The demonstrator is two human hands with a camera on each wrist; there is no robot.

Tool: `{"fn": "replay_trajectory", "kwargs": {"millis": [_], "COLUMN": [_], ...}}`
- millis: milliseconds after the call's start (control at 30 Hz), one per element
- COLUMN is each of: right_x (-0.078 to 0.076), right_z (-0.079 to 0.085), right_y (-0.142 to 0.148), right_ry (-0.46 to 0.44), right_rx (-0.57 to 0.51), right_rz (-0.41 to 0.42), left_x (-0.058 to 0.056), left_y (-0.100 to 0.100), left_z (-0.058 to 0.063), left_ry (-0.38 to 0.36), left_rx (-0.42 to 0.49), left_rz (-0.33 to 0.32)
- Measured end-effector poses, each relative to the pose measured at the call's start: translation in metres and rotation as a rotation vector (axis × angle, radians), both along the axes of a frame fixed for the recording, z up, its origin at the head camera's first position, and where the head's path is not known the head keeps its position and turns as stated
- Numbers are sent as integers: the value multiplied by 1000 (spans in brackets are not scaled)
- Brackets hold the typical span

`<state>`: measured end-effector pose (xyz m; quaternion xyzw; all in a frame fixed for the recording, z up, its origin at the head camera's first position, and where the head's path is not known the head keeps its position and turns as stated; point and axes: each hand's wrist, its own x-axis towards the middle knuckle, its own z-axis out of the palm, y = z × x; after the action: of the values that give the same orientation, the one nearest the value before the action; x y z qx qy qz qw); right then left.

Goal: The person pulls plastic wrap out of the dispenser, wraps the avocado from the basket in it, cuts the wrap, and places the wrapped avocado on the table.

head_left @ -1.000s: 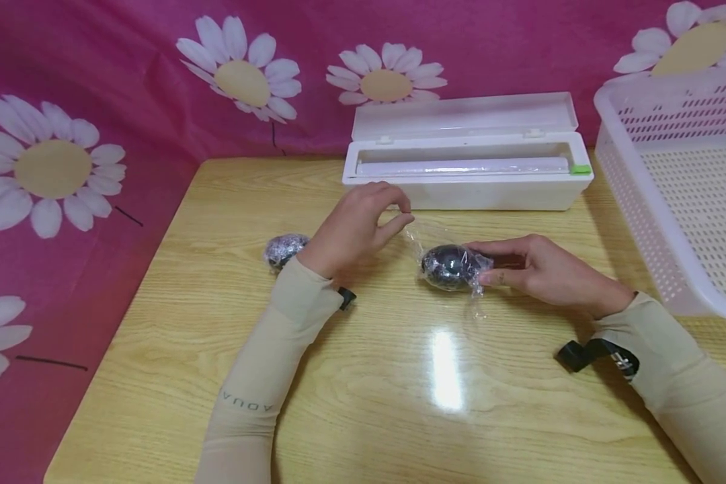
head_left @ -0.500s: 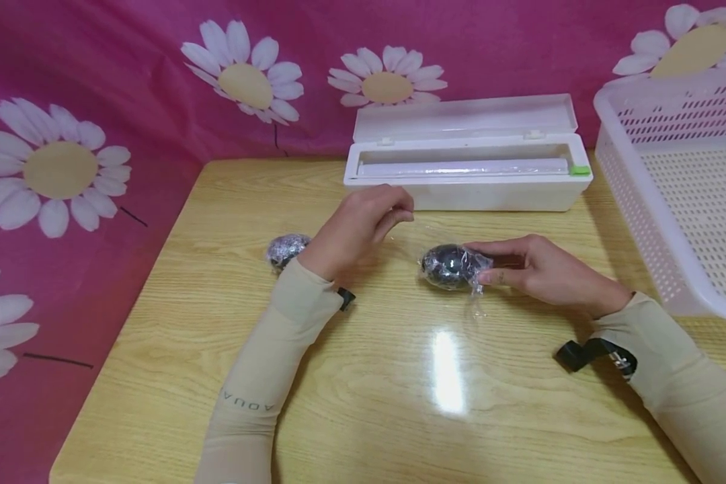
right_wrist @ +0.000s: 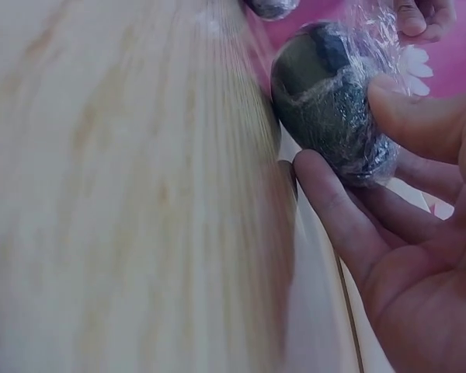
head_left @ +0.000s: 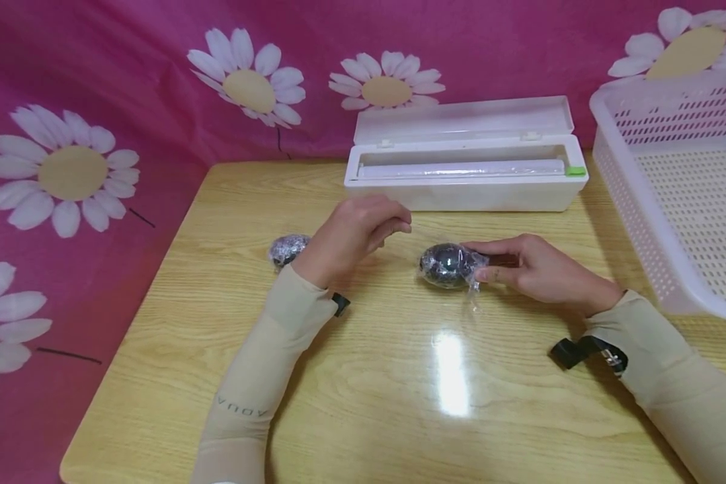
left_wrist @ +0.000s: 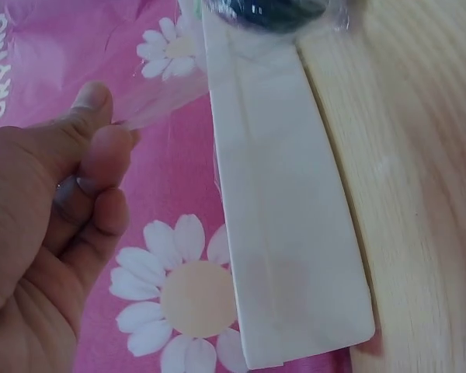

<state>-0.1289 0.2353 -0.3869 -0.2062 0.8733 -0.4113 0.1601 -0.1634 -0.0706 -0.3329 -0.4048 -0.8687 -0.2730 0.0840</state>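
A dark green, oval fruit that looks like an avocado (head_left: 443,265) lies wrapped in clear plastic film, just above the wooden table. My right hand (head_left: 541,270) holds its right end between thumb and fingers, on the gathered film. In the right wrist view, crinkled film covers the fruit (right_wrist: 334,101). To the left, my left hand (head_left: 363,228) pinches a stretched end of the plastic film (left_wrist: 167,101) between thumb and forefinger. Behind my left wrist sits a second film-wrapped dark fruit (head_left: 287,250), partly hidden.
At the back stands a white cling film box (head_left: 460,196), its lid raised and a roll (head_left: 460,169) inside. A white perforated basket (head_left: 632,222) stands at the right. Pink flowered cloth (head_left: 157,67) hangs behind the wooden table (head_left: 363,403).
My left hand has closed its fingertips on the film and moved slightly down, keeping the film drawn out. The right hand and fruit have barely moved.
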Motion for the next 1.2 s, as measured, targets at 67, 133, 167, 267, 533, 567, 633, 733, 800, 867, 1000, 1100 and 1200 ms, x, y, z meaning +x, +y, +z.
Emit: {"fn": "replay_trajectory", "kwargs": {"millis": [67, 133, 167, 267, 533, 567, 633, 733, 800, 867, 1000, 1100, 1200], "right_x": [0, 0, 0, 1, 1, 1, 2, 2, 3, 3, 3, 3, 3], "right_z": [-1, -1, -2, -2, 0, 0, 0, 0, 0, 1, 1, 0, 0], "right_y": [-1, -2, -2, -3, -3, -3, -4, -5, -6, -7, -8, -8, -8], "right_ry": [1, 8, 9, -16, -44, -37, -34, -17, -9, 6, 24, 30, 27], "right_rx": [3, 12, 16, 19, 34, 34, 34, 43, 52, 56, 44, 33, 35], "right_rz": [-4, -11, -14, -29, -55, -54, -56, -59, -64, -64, -62, -62, -62], "left_x": [5, 9, 12, 20, 42, 44, 48, 53, 55, 57, 57, 55, 53], "left_y": [1, 3, 4, 7, 16, 16, 18, 21, 23, 24, 27, 29, 30], "left_z": [1, 1, 1, 1, -6, -8, -11, -17, -21, -23, -27, -29, -30], "left_ry": [0, 9, 9, 19, 36, 40, 57, 76, 69, 55, 10, -37, -78], "left_rx": [-13, -29, -35, -55, -86, -96, -123, -150, -150, -147, -155, -168, -177], "left_rz": [3, 0, -2, -10, -51, -58, -72, -90, -98, -101, -97, -97, -96]}}
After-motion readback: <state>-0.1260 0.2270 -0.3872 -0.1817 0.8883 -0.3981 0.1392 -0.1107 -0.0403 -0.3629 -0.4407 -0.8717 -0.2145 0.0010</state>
